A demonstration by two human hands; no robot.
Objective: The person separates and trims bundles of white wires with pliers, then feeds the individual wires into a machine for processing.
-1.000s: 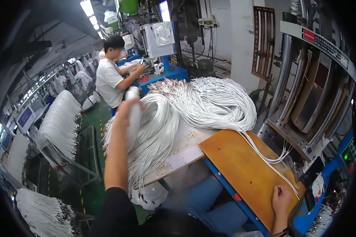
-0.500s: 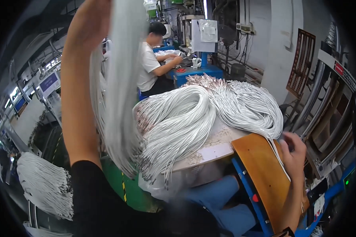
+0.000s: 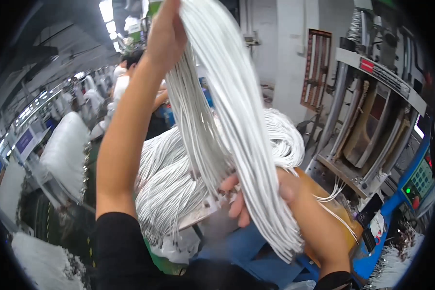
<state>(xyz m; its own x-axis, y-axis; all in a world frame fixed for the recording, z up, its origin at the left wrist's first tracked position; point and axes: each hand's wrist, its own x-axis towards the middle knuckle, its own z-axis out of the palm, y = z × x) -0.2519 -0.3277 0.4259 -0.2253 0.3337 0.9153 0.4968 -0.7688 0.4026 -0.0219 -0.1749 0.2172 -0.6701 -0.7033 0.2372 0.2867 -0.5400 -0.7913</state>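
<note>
My left hand (image 3: 166,37) is raised high near the top of the view, closed round a thick bundle of white cables (image 3: 244,108). The bundle folds over this hand, and its two lengths hang down to the right. Behind the lower part of the front length is my right hand (image 3: 240,202), its fingers spread to the left of the cables. The bundle covers most of that palm. Below and behind, a heap of white cables (image 3: 171,188) lies on a pale tabletop, and a looped coil of cables (image 3: 286,140) sits at its far right.
To the right, a brown board (image 3: 345,212) carries a few loose cables. A metal press machine (image 3: 372,116) stands beyond it, with a green-lit control panel (image 3: 418,181) on a blue frame. A co-worker (image 3: 123,87) sits behind my left arm. More cable bundles (image 3: 46,263) hang at the lower left.
My left hand with the cable bundle has moved right. My right hand has left the cables at the brown board and moved left behind the bundle. The view has turned to the right.
</note>
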